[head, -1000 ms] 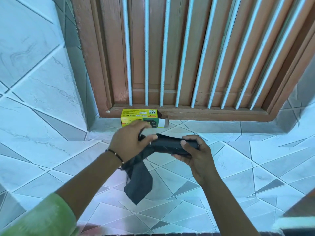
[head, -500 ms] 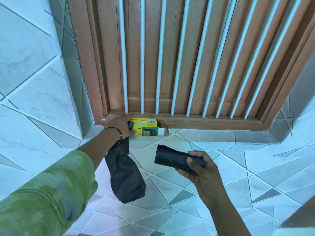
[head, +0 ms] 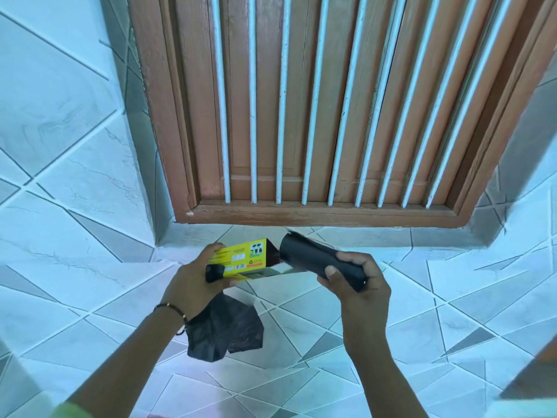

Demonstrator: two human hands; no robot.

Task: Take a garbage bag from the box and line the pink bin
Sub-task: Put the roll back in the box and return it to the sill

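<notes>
Garbage bag (head: 226, 330): black, loose, crumpled, hanging below the left hand (head: 193, 285), pinched there together with the box (head: 244, 259). Box: yellow, held off the floor, its open end facing right. Roll of bags (head: 313, 259): black, gripped at its right end by the closed right hand (head: 358, 282), its left end at the box opening. Tiled floor (head: 452, 312) beneath both hands. Brown barred door (head: 301, 116) behind. Pink bin: not visible in this view.

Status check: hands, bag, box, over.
Left hand grips yellow box plus a torn-off black bag hanging below. Right hand holds bag roll at box's open end. Pink bin not in view.
</notes>
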